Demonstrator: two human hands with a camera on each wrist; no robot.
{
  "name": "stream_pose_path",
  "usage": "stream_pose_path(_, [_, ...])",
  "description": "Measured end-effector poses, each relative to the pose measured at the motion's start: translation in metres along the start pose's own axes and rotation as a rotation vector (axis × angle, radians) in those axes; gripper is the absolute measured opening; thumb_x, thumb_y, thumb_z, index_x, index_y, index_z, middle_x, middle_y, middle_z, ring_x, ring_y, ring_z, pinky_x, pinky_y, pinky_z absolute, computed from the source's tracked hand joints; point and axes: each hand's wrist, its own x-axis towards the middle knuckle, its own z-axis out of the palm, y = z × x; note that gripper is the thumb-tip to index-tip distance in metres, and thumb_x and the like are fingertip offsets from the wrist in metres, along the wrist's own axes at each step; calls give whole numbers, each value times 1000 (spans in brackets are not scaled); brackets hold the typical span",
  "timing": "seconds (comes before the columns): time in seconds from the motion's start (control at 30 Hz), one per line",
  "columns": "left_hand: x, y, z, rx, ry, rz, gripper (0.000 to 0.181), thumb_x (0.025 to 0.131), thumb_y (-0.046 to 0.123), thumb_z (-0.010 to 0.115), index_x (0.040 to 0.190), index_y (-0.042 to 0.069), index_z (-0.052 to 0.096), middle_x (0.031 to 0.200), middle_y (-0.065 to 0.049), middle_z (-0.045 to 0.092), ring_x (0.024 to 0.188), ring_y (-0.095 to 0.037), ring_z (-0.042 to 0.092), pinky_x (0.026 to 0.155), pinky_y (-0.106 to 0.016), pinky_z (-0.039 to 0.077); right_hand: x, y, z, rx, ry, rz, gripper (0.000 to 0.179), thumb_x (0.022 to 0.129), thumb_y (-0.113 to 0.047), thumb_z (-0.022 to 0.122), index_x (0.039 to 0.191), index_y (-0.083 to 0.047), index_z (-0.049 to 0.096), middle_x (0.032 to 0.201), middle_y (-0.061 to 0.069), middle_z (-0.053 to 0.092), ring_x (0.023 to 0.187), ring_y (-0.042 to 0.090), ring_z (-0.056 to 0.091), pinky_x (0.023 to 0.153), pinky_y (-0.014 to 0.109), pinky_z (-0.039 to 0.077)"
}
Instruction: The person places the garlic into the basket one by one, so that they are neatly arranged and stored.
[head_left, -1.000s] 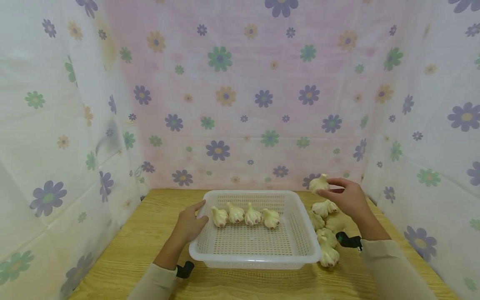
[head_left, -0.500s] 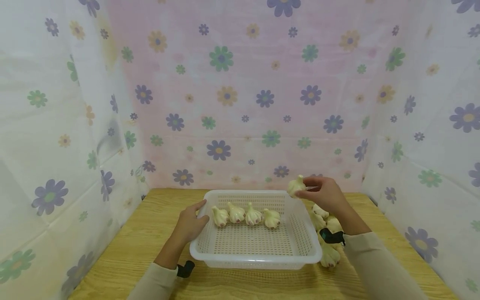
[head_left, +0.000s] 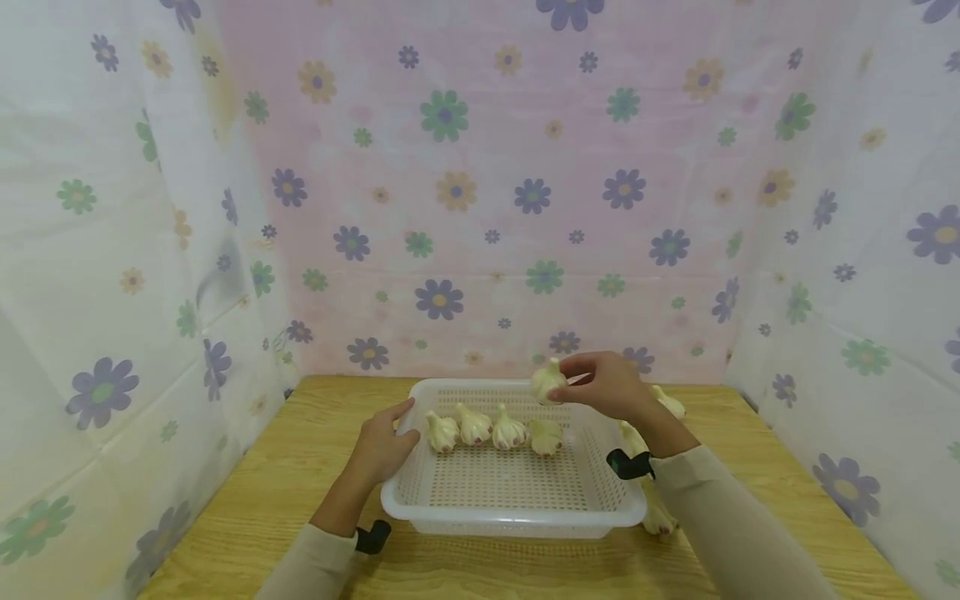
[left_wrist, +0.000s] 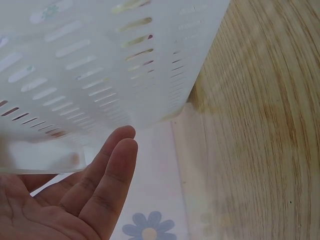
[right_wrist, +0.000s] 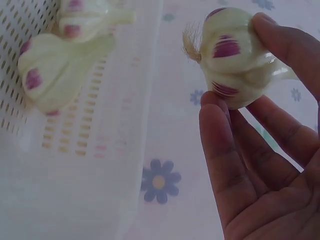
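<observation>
My right hand (head_left: pixel 607 385) pinches a garlic bulb (head_left: pixel 548 383) between thumb and fingers, above the back rim of a white plastic basket (head_left: pixel 517 518). Purple patches and a tuft of dry roots show on this held garlic bulb (right_wrist: pixel 240 60) in the right wrist view. Over the basket's left rim lies my left hand (head_left: pixel 380 446), gripping it with the thumb inside. In the left wrist view the fingers (left_wrist: pixel 112 182) stay outside the slotted wall. Inside the basket several garlic bulbs (head_left: pixel 510 431) form a row toward the back.
More garlic bulbs (head_left: pixel 660 517) lie on the wooden table (head_left: pixel 285 483) right of the basket, partly hidden by my right forearm. Flowered cloth (head_left: pixel 487 208) hangs behind and at both sides.
My right hand has carried the garlic bulb leftward, from above the loose bulbs to over the basket's back rim. The left hand and basket have stayed in place.
</observation>
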Motion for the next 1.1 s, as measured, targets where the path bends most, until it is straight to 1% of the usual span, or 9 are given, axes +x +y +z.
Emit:
stream_pose_path(0.3, [0, 0, 0, -18, -8, -5, 64, 94, 16, 61, 156, 11, 47, 137, -31, 62, 64, -19, 71, 55, -32, 61, 13, -19, 28, 15, -129, -22, 59, 82, -43, 86, 129, -10, 72, 130, 10, 70, 108, 27, 72, 89, 43, 62])
stream_pose_path(0.47, [1, 0, 0, -20, -13, -11, 64, 94, 17, 61, 156, 12, 47, 139, -31, 60, 68, -20, 72, 56, -32, 61, 21, -22, 48, -30, -195, -44, 55, 81, -43, 87, 126, -14, 75, 128, 5, 73, 108, 23, 72, 90, 41, 62])
stream_pose_path(0.63, [0, -1, 0, -16, -8, -2, 64, 93, 17, 61, 156, 11, 47, 142, -31, 58, 69, -20, 72, 56, -32, 61, 28, -26, 67, -31, -265, -84, 45, 81, -39, 88, 118, -15, 79, 124, 6, 75, 113, 27, 71, 90, 42, 62])
stream_pose_path(0.77, [0, -1, 0, -13, -10, 3, 64, 93, 17, 61, 156, 11, 47, 141, -31, 59, 66, -19, 71, 56, -31, 60, 31, -30, 80, 5, -328, -79, 37, 81, -33, 88, 113, -15, 81, 124, 7, 75, 99, 26, 75, 82, 39, 64])
stream_pose_path(0.83, [0, 0, -1, -5, -7, 1, 65, 93, 17, 61, 156, 12, 47, 131, -29, 65, 60, -17, 68, 54, -30, 59, 33, -32, 86, 21, -357, -60, 36, 81, -31, 88, 113, -15, 81, 123, 7, 75, 89, 22, 76, 76, 36, 64])
stream_pose_path(0.87, [0, 0, -1, 0, -6, -2, 65, 93, 17, 60, 156, 12, 47, 122, -29, 69, 56, -15, 64, 53, -30, 59, 34, -33, 89, 32, -369, -50, 36, 81, -30, 89, 112, -15, 81, 122, 6, 75, 84, 20, 76, 74, 35, 64])
stream_pose_path(0.97, [0, 0, -1, 13, -4, -8, 65, 93, 17, 60, 157, 13, 46, 92, -19, 70, 46, -13, 55, 51, -29, 56, 37, -37, 96, 23, -393, -56, 26, 80, -29, 88, 102, -17, 83, 107, -1, 77, 75, 11, 69, 68, 30, 60])
stream_pose_path(1.03, [0, 0, -1, 16, -5, -10, 65, 93, 17, 60, 157, 14, 46, 80, -14, 66, 43, -13, 49, 50, -28, 56, 39, -39, 100, 18, -416, -74, 13, 82, -27, 87, 82, -18, 78, 83, -8, 70, 64, 8, 58, 60, 26, 51])
stream_pose_path(1.1, [0, 0, -1, 16, -2, -3, 65, 93, 17, 60, 156, 13, 47, 85, -13, 68, 42, -13, 50, 51, -28, 56, 42, -40, 105, 21, -440, -94, 29, 83, -24, 85, 65, -19, 63, 66, -9, 54, 56, 9, 44, 54, 26, 40])
